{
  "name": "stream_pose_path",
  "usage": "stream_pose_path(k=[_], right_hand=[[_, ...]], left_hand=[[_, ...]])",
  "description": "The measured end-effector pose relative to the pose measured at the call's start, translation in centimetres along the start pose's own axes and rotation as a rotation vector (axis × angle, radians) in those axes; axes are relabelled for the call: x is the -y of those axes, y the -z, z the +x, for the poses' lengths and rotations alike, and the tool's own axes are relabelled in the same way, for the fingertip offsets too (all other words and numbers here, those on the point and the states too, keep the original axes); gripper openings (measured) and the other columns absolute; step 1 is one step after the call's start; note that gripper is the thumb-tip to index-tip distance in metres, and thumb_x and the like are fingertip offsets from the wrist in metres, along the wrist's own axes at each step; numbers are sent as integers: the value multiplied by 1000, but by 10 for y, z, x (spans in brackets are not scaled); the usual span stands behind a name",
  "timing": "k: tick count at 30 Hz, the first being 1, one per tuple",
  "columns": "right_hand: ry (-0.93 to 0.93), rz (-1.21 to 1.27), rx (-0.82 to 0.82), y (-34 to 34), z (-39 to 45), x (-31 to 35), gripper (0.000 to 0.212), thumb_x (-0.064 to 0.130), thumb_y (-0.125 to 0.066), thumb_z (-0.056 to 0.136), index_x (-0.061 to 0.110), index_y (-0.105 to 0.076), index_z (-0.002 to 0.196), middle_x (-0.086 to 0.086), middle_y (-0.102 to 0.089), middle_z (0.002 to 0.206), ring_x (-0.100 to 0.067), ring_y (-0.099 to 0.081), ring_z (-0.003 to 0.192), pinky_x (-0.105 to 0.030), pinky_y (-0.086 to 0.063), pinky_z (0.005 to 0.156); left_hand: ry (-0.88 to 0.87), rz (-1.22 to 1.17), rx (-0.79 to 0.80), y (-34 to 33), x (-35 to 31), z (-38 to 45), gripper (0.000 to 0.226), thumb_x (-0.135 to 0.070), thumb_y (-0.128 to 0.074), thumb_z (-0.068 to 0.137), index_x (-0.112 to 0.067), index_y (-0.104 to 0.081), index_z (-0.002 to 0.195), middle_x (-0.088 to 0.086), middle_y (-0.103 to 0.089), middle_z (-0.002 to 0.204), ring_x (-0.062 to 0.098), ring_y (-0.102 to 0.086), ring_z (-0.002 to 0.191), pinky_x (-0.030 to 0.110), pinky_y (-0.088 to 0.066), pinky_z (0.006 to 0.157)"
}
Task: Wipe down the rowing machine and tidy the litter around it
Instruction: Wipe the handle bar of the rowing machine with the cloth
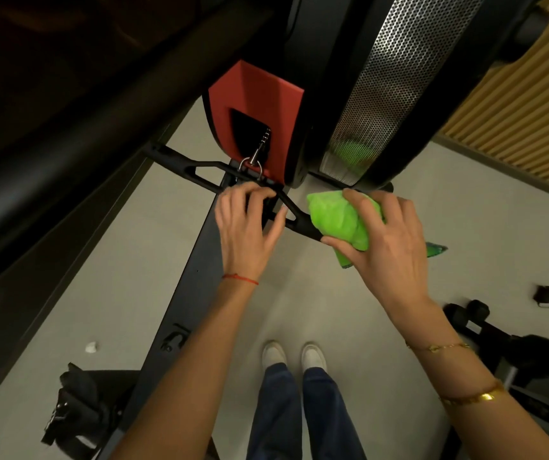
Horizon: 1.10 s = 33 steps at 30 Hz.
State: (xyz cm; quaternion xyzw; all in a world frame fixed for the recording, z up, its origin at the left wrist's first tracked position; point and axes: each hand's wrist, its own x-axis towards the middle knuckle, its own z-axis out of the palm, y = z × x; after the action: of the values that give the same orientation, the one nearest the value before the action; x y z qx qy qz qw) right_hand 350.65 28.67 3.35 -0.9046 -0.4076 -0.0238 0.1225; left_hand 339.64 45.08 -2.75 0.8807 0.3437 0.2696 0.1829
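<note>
The rowing machine fills the middle of the head view: a red housing (253,104), a perforated metal flywheel cover (396,78), a dark rail (180,293) and a black pull handle (180,162) lying across in front of the housing. My left hand (246,227) grips the centre of the handle. My right hand (389,240) holds a bright green cloth (339,220) wrapped around the handle's right grip. A small white scrap of litter (91,347) lies on the pale floor left of the rail.
A greenish wrapper (436,250) pokes out on the floor behind my right hand. A black foot strap (74,403) sits lower left. Dark equipment legs (485,327), a small black adapter (545,293) and a cable lie at right. My white shoes (294,356) stand beside the rail.
</note>
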Motion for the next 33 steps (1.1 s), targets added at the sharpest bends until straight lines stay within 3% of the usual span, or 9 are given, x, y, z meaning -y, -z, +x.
stream_pose_path(k=[6, 10, 15, 21, 24, 26, 28, 30, 33], right_hand=[[104, 24, 39, -4, 14, 6, 72, 72, -54, 80, 23, -51, 133, -6, -54, 119, -29, -50, 105, -42, -46, 87], [84, 28, 62, -7, 7, 2, 68, 70, -53, 82, 21, -53, 130, -7, -55, 114, -27, -50, 99, -39, -47, 85], [22, 28, 34, -7, -9, -7, 65, 63, -60, 81, 20, -54, 129, -9, -54, 114, -28, -49, 98, -39, -48, 82], [23, 36, 45, -31, 24, 24, 59, 68, -51, 84, 25, -56, 124, -7, -54, 114, -29, -48, 96, -41, -45, 81], [44, 32, 18, -29, -2, 1, 50, 56, -58, 87, 21, -57, 122, -10, -54, 114, -30, -48, 97, -43, -46, 80], [36, 9, 7, -24, -19, -14, 47, 49, -63, 86, 18, -58, 120, -12, -54, 113, -30, -46, 97, -45, -47, 77], [3, 2, 6, -21, -22, -19, 48, 51, -63, 86, 16, -59, 119, -12, -54, 111, -30, -46, 95, -45, -47, 77], [-7, 5, -9, -19, -15, -12, 51, 57, -59, 86, 17, -59, 119, -11, -54, 111, -30, -47, 96, -44, -46, 78], [27, 16, -18, -19, 7, 14, 57, 65, -53, 85, 22, -58, 121, -8, -54, 112, -30, -49, 98, -41, -44, 80]], left_hand=[[234, -190, 4, -19, 1, 3, 54, -40, -64, 83, -10, -51, 125, 10, -47, 126, 27, -41, 120, 45, -38, 104], [267, -189, -52, -27, -1, 7, 56, -46, -63, 83, -8, -51, 123, 7, -53, 117, 25, -43, 118, 47, -29, 114], [281, -231, -68, -32, -1, 7, 59, -50, -62, 82, -7, -52, 121, 7, -55, 104, 17, -41, 113, 38, -15, 122], [297, -295, -76, -36, 4, 8, 59, -51, -64, 80, -10, -52, 120, 8, -51, 90, 8, -39, 103, 36, -13, 122], [292, -280, -82, -33, 4, 8, 64, -59, -59, 79, -9, -53, 119, 6, -50, 90, 14, -43, 103, 35, -14, 122], [288, -265, -83, -32, 2, 9, 63, -59, -60, 79, -9, -54, 118, 6, -50, 91, 17, -43, 102, 42, -21, 120], [281, -250, -106, -31, 0, 8, 61, -56, -63, 79, -10, -55, 117, 7, -51, 97, 18, -42, 101, 46, -37, 107], [301, -234, -147, -30, -3, 8, 57, -53, -68, 77, -11, -58, 115, 10, -49, 108, 20, -41, 103, 34, -42, 96], [347, -195, -249, -28, -8, 16, 41, -40, -74, 75, -11, -65, 102, 15, -46, 120, 24, -42, 109, 26, -38, 95]])
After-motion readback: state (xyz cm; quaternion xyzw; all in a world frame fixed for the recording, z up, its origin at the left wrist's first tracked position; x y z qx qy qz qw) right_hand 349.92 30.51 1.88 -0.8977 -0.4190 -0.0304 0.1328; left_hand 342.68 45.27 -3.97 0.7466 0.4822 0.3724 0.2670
